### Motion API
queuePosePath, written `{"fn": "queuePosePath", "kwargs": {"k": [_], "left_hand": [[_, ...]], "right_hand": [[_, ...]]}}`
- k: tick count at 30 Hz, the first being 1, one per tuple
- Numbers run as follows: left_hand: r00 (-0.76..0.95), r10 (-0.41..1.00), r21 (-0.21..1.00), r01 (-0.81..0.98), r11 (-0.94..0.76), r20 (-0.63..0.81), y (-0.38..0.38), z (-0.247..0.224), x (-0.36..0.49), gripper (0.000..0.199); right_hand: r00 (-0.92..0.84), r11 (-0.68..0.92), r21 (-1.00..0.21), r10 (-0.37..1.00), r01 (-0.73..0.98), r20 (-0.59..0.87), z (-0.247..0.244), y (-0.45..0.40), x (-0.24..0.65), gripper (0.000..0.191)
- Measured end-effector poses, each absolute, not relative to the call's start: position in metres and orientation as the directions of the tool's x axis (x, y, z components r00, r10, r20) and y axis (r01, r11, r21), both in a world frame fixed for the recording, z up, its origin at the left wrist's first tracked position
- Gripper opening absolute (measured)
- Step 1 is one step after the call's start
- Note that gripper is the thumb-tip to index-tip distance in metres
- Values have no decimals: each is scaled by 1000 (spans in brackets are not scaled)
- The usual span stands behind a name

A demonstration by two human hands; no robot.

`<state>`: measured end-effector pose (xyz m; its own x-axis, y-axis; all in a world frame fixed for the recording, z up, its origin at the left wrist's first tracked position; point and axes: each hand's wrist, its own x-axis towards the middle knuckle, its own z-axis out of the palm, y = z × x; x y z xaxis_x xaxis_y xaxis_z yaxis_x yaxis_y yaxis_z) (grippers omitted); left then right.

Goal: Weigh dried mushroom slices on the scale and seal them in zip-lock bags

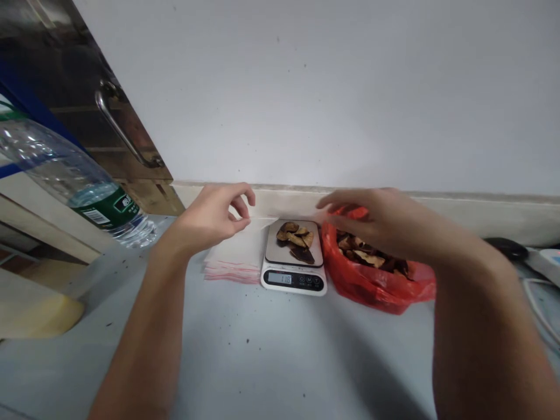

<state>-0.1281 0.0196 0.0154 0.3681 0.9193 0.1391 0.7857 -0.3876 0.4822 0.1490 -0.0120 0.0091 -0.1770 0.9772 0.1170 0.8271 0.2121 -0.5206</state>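
The left hand (214, 214) and the right hand (371, 224) each pinch one end of a thin clear plastic bag (284, 217), stretched above the small white digital scale (294, 258) with brown dried slices (296, 239). A red plastic bag (376, 280) lies just beside on the grey tabletop (262, 350).

Red bag (385, 289) holding brown slices (370, 256). White scale (294, 280), grey pan, dark brown pieces (296, 239) on it. Clear pouches (231, 262) edged with red stripes. Clear bottle (65, 175), green label. Grey table (262, 350). White wall (328, 87). Dark brown wooden door (65, 76), metal handle (122, 131).
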Motion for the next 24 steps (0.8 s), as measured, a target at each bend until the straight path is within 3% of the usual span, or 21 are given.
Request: {"fn": "queuePosePath", "kwargs": {"k": [6, 8, 11, 14, 16, 17, 19, 21, 24], "left_hand": [[384, 873, 510, 709, -487, 300, 9, 19, -113, 12], [389, 843, 493, 686, -535, 372, 7, 20, -109, 10], [411, 791, 482, 634, -605, 453, 4, 22, -106, 18], [564, 759, 479, 594, -647, 326, 3, 22, -106, 64], [650, 744, 472, 613, -634, 154, 4, 21, -105, 102], [665, 741, 473, 626, -621, 92, 5, 20, -105, 111], [664, 745, 493, 630, -600, 59, 8, 17, -106, 108], [638, 767, 499, 644, -580, 68, 12, 15, -109, 97], [545, 839, 424, 759, -494, 3, 18, 11, -120, 94]], "right_hand": [[-488, 365, -694, 873, 621, 23, 6, -11, 97, 30], [-490, 351, -707, 872, 613, 8, 1, -8, 94, 30], [-340, 275, -735, 938, 619, 65, 0, -6, 93, 40], [-190, 256, -783, 965, 567, 179, 2, -6, 94, 38], [-205, 287, -826, 956, 485, 211, 2, -6, 95, 34], [-247, 298, -848, 947, 439, 206, 1, -6, 96, 34], [-326, 300, -884, 928, 358, 183, -1, -5, 98, 37], [-291, 263, -896, 943, 357, 160, -4, -3, 100, 33], [-95, 138, -782, 990, 607, 102, -11, 1, 103, 19]]}}
